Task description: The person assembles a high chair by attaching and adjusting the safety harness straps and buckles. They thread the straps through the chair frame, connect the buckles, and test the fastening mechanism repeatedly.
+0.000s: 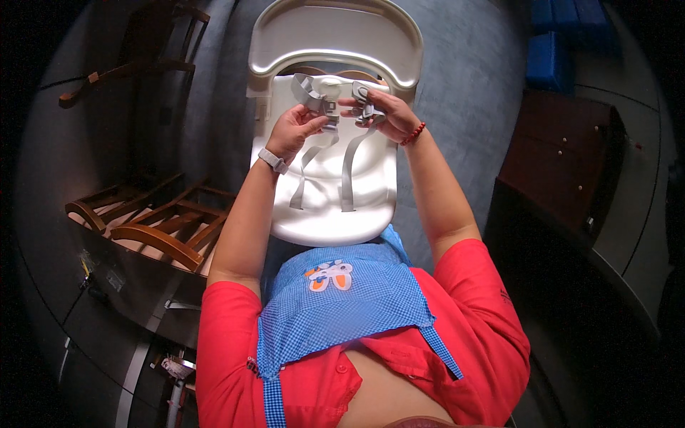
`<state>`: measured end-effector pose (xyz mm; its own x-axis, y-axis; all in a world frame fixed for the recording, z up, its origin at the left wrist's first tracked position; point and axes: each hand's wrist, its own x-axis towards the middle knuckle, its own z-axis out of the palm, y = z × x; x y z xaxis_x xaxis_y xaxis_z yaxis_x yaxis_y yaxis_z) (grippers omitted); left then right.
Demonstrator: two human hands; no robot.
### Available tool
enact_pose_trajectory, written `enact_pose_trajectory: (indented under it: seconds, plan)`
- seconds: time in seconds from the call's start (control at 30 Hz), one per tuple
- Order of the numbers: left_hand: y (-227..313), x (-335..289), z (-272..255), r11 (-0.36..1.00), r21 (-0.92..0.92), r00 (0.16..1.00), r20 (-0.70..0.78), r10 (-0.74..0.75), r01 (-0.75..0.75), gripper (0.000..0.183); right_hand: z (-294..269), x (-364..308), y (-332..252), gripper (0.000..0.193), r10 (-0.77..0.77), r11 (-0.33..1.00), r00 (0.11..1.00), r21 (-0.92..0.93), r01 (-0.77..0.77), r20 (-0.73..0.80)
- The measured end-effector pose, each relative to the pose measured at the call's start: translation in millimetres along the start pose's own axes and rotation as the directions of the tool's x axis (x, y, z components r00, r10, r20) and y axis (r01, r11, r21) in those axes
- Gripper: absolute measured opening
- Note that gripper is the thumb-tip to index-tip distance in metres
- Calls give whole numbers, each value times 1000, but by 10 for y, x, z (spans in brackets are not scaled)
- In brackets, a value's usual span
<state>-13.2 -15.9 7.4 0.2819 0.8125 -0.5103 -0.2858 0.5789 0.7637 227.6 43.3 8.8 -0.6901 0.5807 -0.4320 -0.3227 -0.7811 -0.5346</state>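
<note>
In front of me stands a white plastic high chair, its seat back [325,225] nearest me and its tray [335,32] at the far end. Two grey straps come out of slots in the backrest. My left hand [289,132] pinches the left strap's grey buckle [330,108], with a loop of strap [305,89] standing up beside it. Held in my right hand [391,114] is the other grey buckle [364,110], on the right strap [348,171]. The two buckles are a short gap apart, above the seat.
Wooden chairs [168,225] lie upturned on a table to the left, with another wooden chair [135,70] beyond. On the right are a dark red cabinet [553,146] and blue boxes [551,60]. Grey floor [464,107] shows beside the high chair.
</note>
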Motion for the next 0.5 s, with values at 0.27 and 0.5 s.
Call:
enact_pose_trajectory:
  seconds: [0.27, 0.5]
  plan:
    - [103, -45, 126, 1000, 12, 999, -18, 28, -27, 37, -46, -121, 27, 33, 7, 999, 997, 40, -4, -76]
    - [139, -67, 169, 998, 56, 999, -31, 21, -19, 44, -74, -120, 72, 32, 8, 998, 998, 61, -4, -70]
